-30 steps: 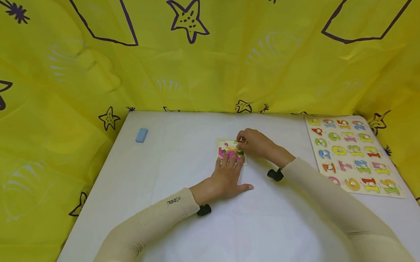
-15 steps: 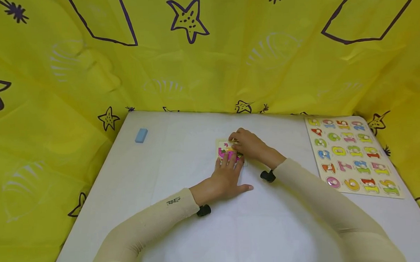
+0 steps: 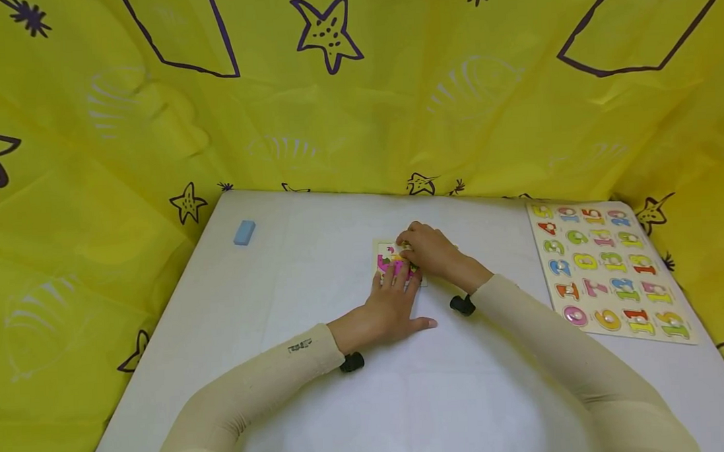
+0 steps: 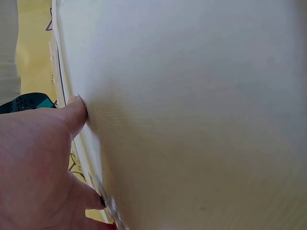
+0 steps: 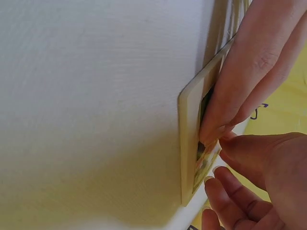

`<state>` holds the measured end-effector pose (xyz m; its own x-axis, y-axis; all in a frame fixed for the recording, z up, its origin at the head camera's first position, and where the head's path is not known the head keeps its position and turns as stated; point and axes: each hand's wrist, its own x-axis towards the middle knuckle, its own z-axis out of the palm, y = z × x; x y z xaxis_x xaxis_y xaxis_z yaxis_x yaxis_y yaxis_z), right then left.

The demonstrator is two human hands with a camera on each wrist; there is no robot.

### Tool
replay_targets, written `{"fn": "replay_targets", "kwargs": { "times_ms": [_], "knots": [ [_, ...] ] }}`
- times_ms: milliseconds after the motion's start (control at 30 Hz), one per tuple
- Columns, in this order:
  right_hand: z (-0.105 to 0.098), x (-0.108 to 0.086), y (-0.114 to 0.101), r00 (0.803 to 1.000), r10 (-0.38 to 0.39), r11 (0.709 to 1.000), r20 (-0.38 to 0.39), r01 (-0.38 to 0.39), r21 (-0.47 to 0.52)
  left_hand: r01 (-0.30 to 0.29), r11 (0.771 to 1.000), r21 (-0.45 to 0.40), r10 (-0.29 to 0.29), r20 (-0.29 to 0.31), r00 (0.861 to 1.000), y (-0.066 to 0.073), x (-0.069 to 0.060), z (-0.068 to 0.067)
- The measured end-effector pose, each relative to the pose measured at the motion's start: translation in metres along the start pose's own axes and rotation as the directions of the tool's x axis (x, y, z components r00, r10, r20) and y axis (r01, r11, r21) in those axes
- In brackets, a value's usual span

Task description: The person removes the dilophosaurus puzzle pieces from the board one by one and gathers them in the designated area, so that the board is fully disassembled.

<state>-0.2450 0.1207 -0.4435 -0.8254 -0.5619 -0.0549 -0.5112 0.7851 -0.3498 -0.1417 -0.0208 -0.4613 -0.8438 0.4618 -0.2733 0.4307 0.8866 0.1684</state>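
At the far left of the white cloth-covered desk (image 3: 302, 255), we locate a light-blue rectangular block (image 3: 244, 232), well apart from both hands.

Next we find the left hand (image 3: 391, 312). Its fingers are extended and slightly spread, with the tips resting on the near part of a small, square, pale-framed puzzle board (image 5: 191, 108). The thumb points out to the side, off the board.

The puzzle board lies flat near the middle of the desk, showing pink, yellow and green printed shapes. We judge it light, stiff and prone to slide on the cloth; we hold it down by its frame or by the seated pieces.

To the right, the right hand (image 3: 432, 250) has its fingers bent over the board's far right part. Thumb and fingertips appear to pinch a small yellow-green puzzle piece (image 3: 406, 245), mostly hidden. We expect this piece to be thin, rigid and nearly weightless; we grip it by opposite edges and avoid forcing its corners.

At the far right lies a large, pale, rectangular number board (image 3: 560, 231) with coloured numerals, apart from the right hand.
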Motion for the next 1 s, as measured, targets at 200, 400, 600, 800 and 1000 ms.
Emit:
{"fn": "replay_targets", "kwargs": {
  "times_ms": [200, 400, 600, 800, 1000],
  "knots": [
    [-0.0037, -0.0005, -0.0016, 1.000, -0.021, 1.000, 0.019, 0.022, -0.022, 0.001, 1.000, 0.012, -0.001, 0.000, 1.000, 0.0006, -0.0002, -0.0012],
    [-0.0061, 0.0000, -0.0030, 0.999, -0.016, 1.000, 0.033, 0.016, -0.013, 0.005, 1.000, 0.014, -0.005, -0.002, 1.000, 0.0016, -0.0010, -0.0023],
    [-0.0045, 0.0017, -0.0030, 0.999, -0.011, 1.000, 0.053, 0.012, -0.015, -0.001, 1.000, -0.004, 0.001, 0.004, 1.000, 0.0014, -0.0005, -0.0014],
    [-0.0016, 0.0037, -0.0019, 0.998, -0.021, 1.000, 0.063, 0.021, -0.002, -0.006, 1.000, -0.003, 0.006, 0.007, 1.000, 0.0010, -0.0016, -0.0013],
    [0.0002, 0.0039, -0.0020, 0.998, 0.001, 1.000, 0.070, -0.003, 0.019, -0.006, 1.000, 0.003, 0.006, 0.011, 1.000, 0.0006, -0.0013, -0.0016]
  ]
}}
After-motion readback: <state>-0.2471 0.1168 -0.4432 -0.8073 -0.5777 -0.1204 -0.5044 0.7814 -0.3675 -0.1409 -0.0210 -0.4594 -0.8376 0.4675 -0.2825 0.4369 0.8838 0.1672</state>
